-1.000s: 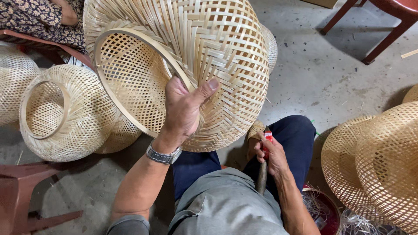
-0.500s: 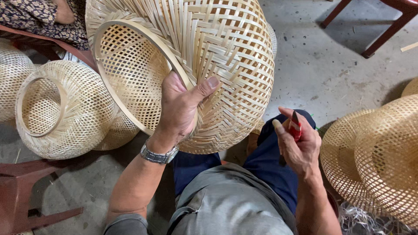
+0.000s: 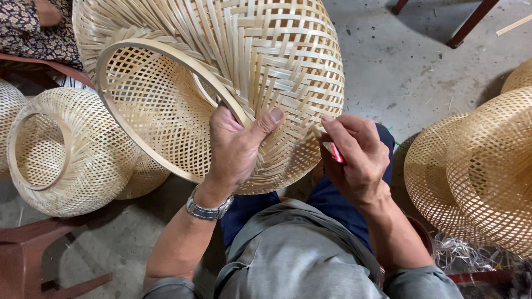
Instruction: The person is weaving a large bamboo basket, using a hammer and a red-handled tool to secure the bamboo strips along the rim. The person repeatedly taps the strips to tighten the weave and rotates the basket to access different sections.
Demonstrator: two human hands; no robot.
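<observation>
A large woven bamboo basket, tipped on its side with its round rim facing left, rests over my knees. My left hand grips its rim, fingers inside and thumb pressed on the outer weave; a metal watch sits on that wrist. My right hand is closed around a small red-handled tool and touches the basket's lower right side, where a loose strip end sticks out.
A finished woven basket lies on the floor at left, beside a dark red stool. Two more baskets are stacked at right. Another person's patterned sleeve shows at top left. Bamboo scraps lie lower right.
My right hand came up from my lap with the red-handled tool and now meets the basket's side. The left hand kept its hold on the rim.
</observation>
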